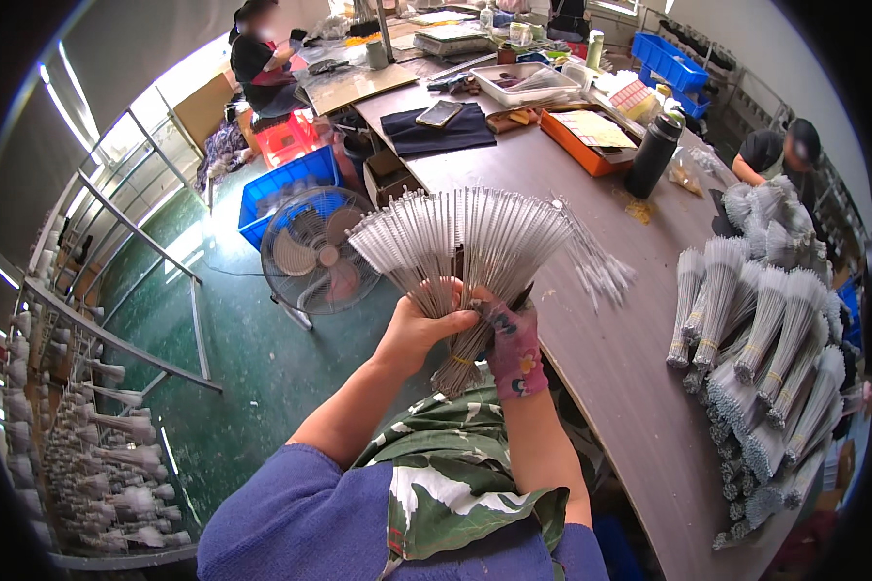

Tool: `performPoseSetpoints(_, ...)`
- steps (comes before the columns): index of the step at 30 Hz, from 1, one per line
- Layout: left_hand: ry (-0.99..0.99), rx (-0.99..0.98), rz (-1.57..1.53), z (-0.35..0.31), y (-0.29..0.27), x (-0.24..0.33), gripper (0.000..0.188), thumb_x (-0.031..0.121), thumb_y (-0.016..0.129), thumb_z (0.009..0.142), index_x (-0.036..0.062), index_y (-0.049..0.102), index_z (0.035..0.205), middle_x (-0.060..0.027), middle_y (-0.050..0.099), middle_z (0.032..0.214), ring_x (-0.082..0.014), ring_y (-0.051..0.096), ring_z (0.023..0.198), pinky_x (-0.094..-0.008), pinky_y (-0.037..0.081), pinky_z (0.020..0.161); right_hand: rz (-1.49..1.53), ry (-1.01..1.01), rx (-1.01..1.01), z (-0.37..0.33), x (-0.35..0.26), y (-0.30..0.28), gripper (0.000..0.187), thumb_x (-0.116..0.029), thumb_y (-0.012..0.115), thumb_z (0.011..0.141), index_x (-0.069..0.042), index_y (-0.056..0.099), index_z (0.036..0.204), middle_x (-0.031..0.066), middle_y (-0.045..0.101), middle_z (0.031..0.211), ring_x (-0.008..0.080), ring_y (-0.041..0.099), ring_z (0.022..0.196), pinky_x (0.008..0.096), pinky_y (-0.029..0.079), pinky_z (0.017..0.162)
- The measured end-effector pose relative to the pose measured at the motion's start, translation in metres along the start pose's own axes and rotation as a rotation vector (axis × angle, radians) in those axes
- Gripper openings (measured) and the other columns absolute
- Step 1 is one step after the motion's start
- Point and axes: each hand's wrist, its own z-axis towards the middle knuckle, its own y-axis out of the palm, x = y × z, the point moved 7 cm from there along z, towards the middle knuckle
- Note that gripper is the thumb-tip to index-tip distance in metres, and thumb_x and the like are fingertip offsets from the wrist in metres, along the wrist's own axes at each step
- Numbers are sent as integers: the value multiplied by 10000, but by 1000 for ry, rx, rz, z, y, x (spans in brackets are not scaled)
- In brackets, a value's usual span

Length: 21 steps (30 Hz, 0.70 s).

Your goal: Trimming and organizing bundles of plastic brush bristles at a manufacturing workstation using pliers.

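Both hands hold up a large bundle of thin wire tube brushes [455,228], with white bristle ends fanned out at the top and bare wire stems gathered below. My left hand [419,327] is closed round the stems from the left, its thumb lying across them. My right hand [512,344], in a pink patterned glove, grips them from the right; some of its fingers are hidden. Below the hands, a yellow band [461,360] wraps the stems. Several loose tube brushes [601,263] lie on the table [591,339] beside the bundle.
Banded brush bundles [761,329] are piled on the table's right. A black bottle [654,155], an orange tray [591,145] and a phone [440,114] on dark cloth stand farther back. A floor fan [325,254] is at left, near metal racks [126,334]. Two people sit working beyond.
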Motion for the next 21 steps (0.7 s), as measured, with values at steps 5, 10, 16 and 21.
performPoseSetpoints(5, 76, 121, -90, -4, -2, 9, 185, 20, 652, 776, 19, 592, 950, -2, 617, 872, -79, 562, 804, -248, 450, 750, 52, 29, 53, 0, 0, -3, 332, -39, 701, 713, 12, 569, 1014, 69, 620, 871, 154, 611, 737, 270, 505, 624)
performPoseSetpoints(10, 89, 142, -164, -2, -4, 1, 162, 14, 643, 779, 13, 599, 935, -17, 624, 871, -85, 569, 811, -248, 456, 756, 56, 44, 45, -1, -1, -3, 331, -32, 679, 720, 9, 563, 1027, 68, 616, 860, 156, 606, 729, 276, 502, 631)
performPoseSetpoints(16, 81, 150, -269, -6, -5, -1, 200, 6, 624, 788, 12, 573, 982, -65, 625, 914, -143, 593, 842, -284, 466, 789, 82, 112, 86, 0, 3, -10, 370, -43, 671, 719, 2, 549, 1066, 66, 610, 893, 156, 598, 726, 283, 498, 648)
performPoseSetpoints(21, 91, 96, -307, -8, -2, -1, 230, 6, 621, 789, 16, 564, 1011, -79, 622, 971, -152, 587, 887, -297, 455, 824, 70, 8, 73, 1, 2, -12, 375, -36, 671, 716, 5, 546, 1067, 76, 615, 901, 163, 606, 736, 283, 505, 650)
